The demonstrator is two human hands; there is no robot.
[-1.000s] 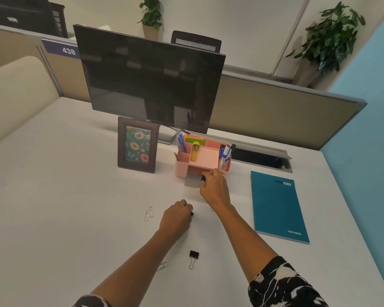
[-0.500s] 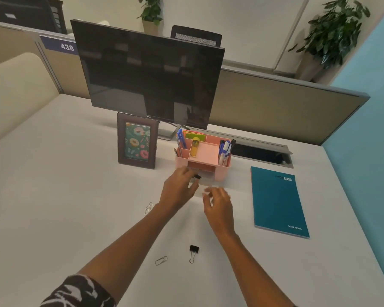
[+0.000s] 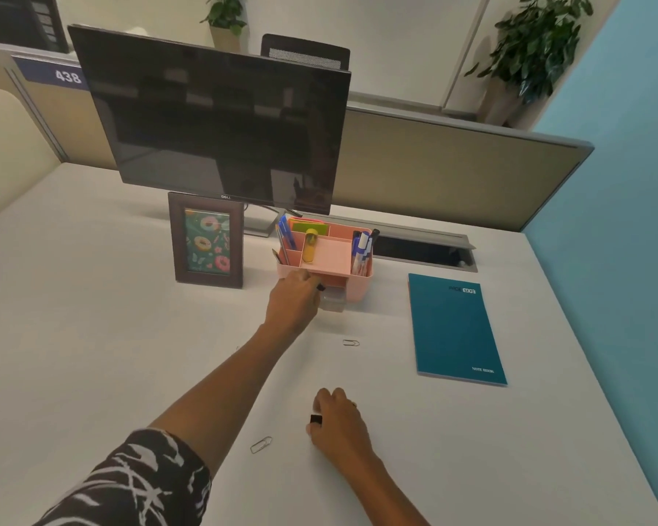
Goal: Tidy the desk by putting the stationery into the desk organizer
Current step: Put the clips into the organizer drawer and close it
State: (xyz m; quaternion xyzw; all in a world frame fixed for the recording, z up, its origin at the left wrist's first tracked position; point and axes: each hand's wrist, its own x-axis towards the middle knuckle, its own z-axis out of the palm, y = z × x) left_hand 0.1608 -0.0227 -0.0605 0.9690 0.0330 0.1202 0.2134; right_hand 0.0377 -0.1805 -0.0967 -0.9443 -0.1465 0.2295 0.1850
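Nearest the camera, at the lower left, a black-and-white patterned sleeve (image 3: 130, 484) covers the left upper arm. Just to its right a silver paper clip (image 3: 261, 444) lies on the white desk (image 3: 92, 336). Beside that, the right hand (image 3: 337, 423) rests low on the desk, its thumb and curled fingers pinching a black binder clip (image 3: 315, 419).

Further out, a second paper clip (image 3: 351, 342) lies alone, between the two hands. To the right a teal notebook (image 3: 456, 328) lies flat.

Beyond it, the left hand (image 3: 295, 299) reaches to the front of the pink desk organizer (image 3: 359, 288). Its fingers are curled and hold a small black item (image 3: 321, 287) at their tips, right above the clear drawer (image 3: 335, 303), which stands pulled out from the organizer's base. Blue pens (image 3: 286, 235) stand in the organizer's left compartment, and more pens (image 3: 361, 250) in the right one.

Left of the organizer a dark picture frame (image 3: 206, 244) stands upright. Behind both is a dark monitor (image 3: 217, 123), with a partition (image 3: 453, 172) at the desk's back edge.
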